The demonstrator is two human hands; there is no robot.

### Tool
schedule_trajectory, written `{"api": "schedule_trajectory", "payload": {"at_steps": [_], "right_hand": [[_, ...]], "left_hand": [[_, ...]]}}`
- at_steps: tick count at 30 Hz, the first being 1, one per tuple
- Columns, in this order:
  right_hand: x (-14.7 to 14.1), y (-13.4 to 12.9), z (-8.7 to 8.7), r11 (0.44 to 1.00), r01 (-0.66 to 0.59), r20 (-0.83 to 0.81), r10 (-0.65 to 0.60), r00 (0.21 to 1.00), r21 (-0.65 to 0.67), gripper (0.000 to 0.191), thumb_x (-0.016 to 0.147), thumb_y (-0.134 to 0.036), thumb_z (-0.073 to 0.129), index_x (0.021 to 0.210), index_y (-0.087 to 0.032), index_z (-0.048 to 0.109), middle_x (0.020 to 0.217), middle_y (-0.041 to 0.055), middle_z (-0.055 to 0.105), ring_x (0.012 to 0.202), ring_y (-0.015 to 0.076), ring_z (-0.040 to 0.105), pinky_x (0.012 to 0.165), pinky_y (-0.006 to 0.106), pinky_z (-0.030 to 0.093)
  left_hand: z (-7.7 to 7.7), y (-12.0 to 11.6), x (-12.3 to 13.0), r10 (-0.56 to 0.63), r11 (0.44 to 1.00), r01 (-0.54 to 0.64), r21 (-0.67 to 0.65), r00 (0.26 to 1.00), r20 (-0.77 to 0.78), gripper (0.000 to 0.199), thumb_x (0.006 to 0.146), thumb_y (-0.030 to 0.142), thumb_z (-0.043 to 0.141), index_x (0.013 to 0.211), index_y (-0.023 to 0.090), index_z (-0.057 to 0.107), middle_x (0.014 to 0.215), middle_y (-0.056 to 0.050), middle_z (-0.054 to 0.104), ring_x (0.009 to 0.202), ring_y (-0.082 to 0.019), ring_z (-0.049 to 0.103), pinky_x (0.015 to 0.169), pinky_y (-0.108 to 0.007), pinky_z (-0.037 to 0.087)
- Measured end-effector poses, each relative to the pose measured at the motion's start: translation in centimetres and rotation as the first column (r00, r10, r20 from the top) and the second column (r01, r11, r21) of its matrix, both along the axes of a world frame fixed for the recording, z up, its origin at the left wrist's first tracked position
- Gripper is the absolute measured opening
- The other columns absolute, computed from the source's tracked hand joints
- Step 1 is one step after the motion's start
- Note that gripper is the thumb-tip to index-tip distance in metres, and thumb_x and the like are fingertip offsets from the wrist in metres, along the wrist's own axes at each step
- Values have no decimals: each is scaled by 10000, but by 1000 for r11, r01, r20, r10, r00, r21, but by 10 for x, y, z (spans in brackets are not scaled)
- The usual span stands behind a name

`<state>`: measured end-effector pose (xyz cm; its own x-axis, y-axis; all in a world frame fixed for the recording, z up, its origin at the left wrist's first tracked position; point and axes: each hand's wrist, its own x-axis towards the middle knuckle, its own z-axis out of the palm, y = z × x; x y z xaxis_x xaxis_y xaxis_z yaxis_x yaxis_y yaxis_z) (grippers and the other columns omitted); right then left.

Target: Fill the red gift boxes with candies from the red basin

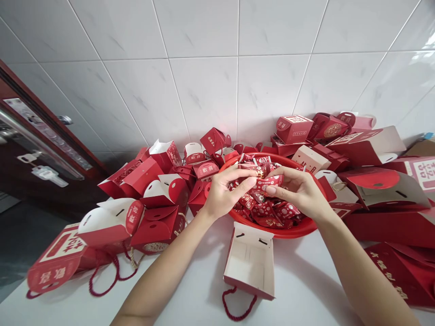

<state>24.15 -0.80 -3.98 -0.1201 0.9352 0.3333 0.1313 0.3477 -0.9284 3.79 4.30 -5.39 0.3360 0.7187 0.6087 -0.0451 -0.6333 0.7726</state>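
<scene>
Both hands are over a red plastic basin (288, 233) filled with small red wrapped packets (263, 213). Between them they pinch a red patterned packet (263, 183). My left hand (227, 190) grips its left end between thumb and fingers. My right hand (297, 190) has its thumb and fingers closed on the right end. In front of the basin, an open box (250, 267) shows its bare white inside, and a dark red cord handle (239, 312) lies at its near edge.
Red and white gift boxes (152, 226) crowd the left of the white table (190, 290). More boxes (384, 181) are piled at the right and along the tiled wall (204, 90). A dark door (41, 172) with keys stands at the far left.
</scene>
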Motion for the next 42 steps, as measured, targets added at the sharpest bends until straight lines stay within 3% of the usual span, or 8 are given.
{"api": "schedule_trajectory", "payload": {"at_steps": [9,13,18,26,31,34,38,42], "right_hand": [[12,0,1,999,-18,-193,8,981,-51,274,757,-469,860,909,-262,766,1110,50,744,981,257,689,860,385,571],[10,3,0,988,-104,-266,69,962,-117,302,781,-518,823,885,-256,716,921,41,741,885,254,709,859,439,597],[10,5,2,979,-138,-354,77,932,-152,276,791,-501,815,854,-269,678,987,30,717,1033,259,692,972,470,575],[11,6,-1,965,-138,-350,53,935,-221,269,813,-500,794,895,-271,677,1017,27,727,1015,248,691,943,471,589],[12,5,0,979,-86,-337,19,941,-185,271,797,-486,816,845,-256,680,969,31,722,969,229,690,931,400,572],[12,3,4,977,-103,-303,42,952,-188,313,789,-537,805,853,-260,675,985,52,731,966,266,703,921,453,576],[12,1,7,979,-102,-277,50,960,-177,334,770,-567,811,825,-266,677,923,47,718,927,278,710,901,478,588],[11,-2,8,983,-65,-232,24,972,-173,337,759,-553,830,790,-250,685,836,40,691,808,246,686,794,425,606]], "left_hand": [[-6,6,-1,-35,983,53,-174,994,102,607,899,433,744,1431,229,535,1517,-127,578,1302,-276,639,1076,-382,543],[-4,6,-1,-69,983,84,-164,993,92,422,886,384,759,1250,193,662,1314,-114,729,1248,-278,676,1081,-406,543],[1,7,-6,-80,996,80,-25,997,-4,57,857,211,753,904,204,785,1286,-87,744,1265,-264,658,1133,-424,495],[-5,11,-6,-95,980,104,169,994,-62,171,883,161,684,777,219,805,1292,-80,733,1169,-243,693,1029,-411,563],[0,8,-6,-49,994,46,-97,998,-27,241,868,289,747,1091,200,752,1102,-72,778,985,-214,733,870,-326,612],[9,4,-9,-95,973,81,-218,994,-56,226,820,314,772,996,177,735,969,-58,767,836,-190,727,745,-286,614],[25,-5,-22,-184,961,131,-244,960,-212,151,824,285,752,925,173,746,780,-17,724,646,-137,662,600,-244,547],[41,-20,-34,-284,957,215,-193,829,-482,92,804,225,776,886,185,788,835,-27,780,730,-169,705,671,-263,560]]}}
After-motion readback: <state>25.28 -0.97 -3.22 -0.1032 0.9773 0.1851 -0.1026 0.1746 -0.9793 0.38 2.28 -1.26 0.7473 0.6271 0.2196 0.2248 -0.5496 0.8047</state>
